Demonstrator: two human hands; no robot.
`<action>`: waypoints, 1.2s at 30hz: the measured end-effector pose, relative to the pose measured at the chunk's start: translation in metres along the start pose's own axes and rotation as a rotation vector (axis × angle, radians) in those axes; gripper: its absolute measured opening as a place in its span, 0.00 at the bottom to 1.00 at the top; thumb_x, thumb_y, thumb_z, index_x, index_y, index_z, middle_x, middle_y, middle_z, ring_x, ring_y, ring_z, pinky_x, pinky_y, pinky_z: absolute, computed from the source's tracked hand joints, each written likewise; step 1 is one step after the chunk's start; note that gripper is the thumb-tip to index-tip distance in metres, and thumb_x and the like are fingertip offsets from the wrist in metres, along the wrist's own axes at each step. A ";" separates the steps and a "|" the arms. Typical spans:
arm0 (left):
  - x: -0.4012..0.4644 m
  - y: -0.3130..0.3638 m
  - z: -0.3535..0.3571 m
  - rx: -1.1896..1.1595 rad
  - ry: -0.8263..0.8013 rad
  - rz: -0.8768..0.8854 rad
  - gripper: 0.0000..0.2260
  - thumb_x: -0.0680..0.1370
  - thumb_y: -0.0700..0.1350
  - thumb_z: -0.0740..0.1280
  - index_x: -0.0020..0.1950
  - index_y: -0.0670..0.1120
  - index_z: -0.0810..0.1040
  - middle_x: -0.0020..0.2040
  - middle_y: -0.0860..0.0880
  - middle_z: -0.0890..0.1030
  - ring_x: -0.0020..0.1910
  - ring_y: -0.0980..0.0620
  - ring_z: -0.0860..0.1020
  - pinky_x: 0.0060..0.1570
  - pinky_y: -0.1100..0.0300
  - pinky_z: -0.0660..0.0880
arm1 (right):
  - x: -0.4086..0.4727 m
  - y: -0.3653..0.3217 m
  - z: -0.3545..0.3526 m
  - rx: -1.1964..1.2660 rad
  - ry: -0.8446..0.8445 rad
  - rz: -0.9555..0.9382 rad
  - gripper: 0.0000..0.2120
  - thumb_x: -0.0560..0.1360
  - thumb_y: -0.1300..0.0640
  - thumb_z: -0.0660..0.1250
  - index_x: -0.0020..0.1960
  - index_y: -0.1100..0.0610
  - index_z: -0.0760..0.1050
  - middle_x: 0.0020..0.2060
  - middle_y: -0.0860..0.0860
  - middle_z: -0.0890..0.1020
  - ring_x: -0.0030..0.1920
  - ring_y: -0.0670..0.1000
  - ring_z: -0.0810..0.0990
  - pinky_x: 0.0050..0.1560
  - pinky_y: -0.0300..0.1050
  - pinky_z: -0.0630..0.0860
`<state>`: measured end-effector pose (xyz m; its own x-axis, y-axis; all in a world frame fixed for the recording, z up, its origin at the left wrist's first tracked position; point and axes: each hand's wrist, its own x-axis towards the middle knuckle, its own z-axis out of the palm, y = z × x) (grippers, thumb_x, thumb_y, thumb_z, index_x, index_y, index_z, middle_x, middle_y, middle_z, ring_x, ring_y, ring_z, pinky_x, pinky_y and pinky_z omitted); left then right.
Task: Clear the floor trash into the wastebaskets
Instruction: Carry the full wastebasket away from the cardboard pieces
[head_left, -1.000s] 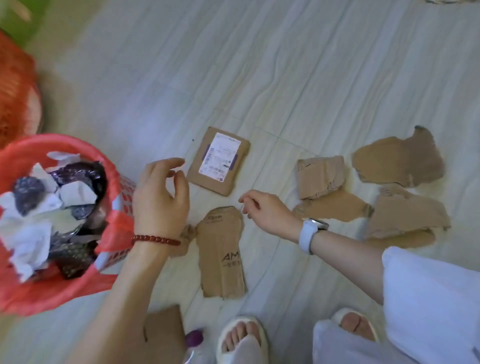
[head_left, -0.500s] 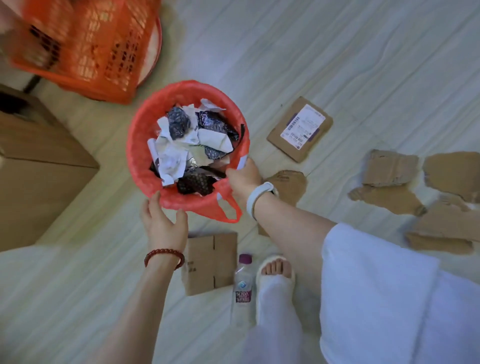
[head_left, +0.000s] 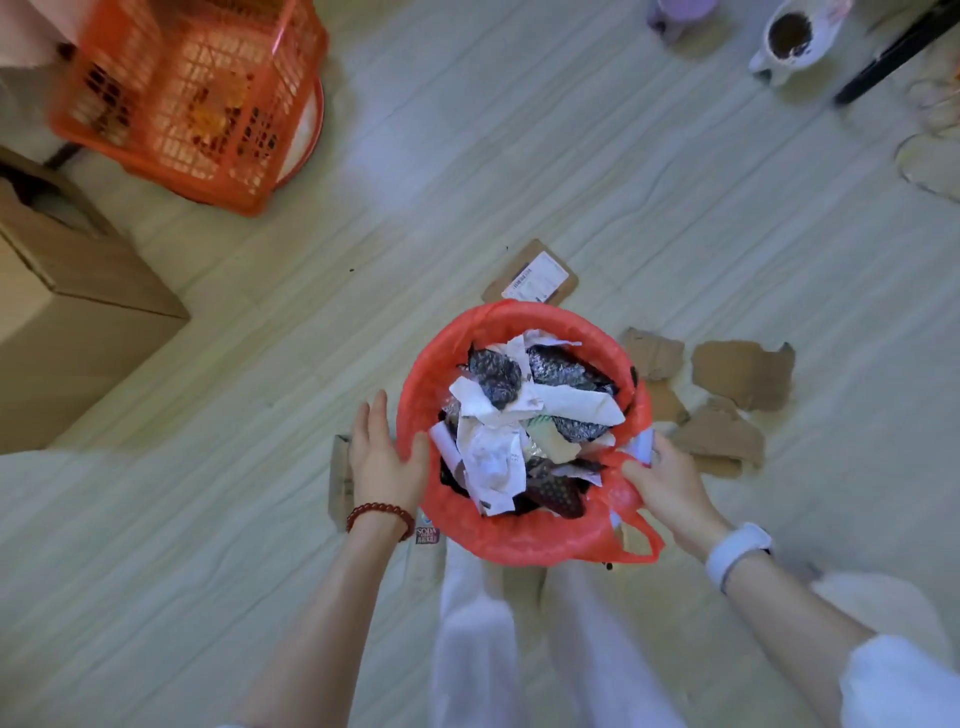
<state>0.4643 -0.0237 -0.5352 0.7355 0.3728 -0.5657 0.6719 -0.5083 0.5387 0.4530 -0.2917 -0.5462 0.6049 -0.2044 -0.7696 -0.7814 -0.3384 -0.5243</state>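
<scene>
The big red bin (head_left: 511, 535) sits right in front of the person, already stuffed with paper and wrappers. Left hand (head_left: 385, 460) lies flat against its left rim, fingers straight. Right hand (head_left: 670, 486) pinches the bag's loose handle at the right rim. What's left: about 4 torn cardboard scraps (head_left: 740, 371) just right of the bin, so the right hand's nearer, plus 1 labelled piece (head_left: 537, 278) past the far rim.
</scene>
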 end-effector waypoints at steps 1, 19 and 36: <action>-0.007 0.011 0.001 0.003 -0.009 0.022 0.27 0.77 0.43 0.62 0.74 0.47 0.57 0.76 0.44 0.53 0.75 0.50 0.52 0.72 0.56 0.51 | -0.011 0.000 -0.014 -0.044 -0.021 -0.005 0.11 0.70 0.65 0.63 0.44 0.50 0.77 0.41 0.53 0.84 0.41 0.51 0.82 0.45 0.51 0.78; -0.121 0.161 -0.020 0.378 -0.315 0.292 0.15 0.75 0.40 0.61 0.61 0.42 0.68 0.47 0.38 0.80 0.41 0.41 0.76 0.38 0.56 0.68 | -0.177 -0.008 -0.158 0.186 0.296 -0.026 0.26 0.76 0.60 0.64 0.72 0.57 0.60 0.64 0.48 0.69 0.62 0.45 0.70 0.63 0.34 0.63; -0.208 0.143 0.066 0.697 -0.601 0.424 0.10 0.78 0.43 0.60 0.58 0.40 0.70 0.43 0.42 0.75 0.42 0.45 0.72 0.43 0.55 0.68 | -0.282 0.137 -0.069 0.536 0.686 0.542 0.19 0.78 0.64 0.55 0.69 0.59 0.64 0.62 0.58 0.76 0.60 0.60 0.74 0.56 0.47 0.70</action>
<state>0.4019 -0.2250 -0.3812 0.6075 -0.2984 -0.7362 0.0241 -0.9194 0.3926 0.1860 -0.3440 -0.3760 -0.0241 -0.7458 -0.6658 -0.8396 0.3766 -0.3915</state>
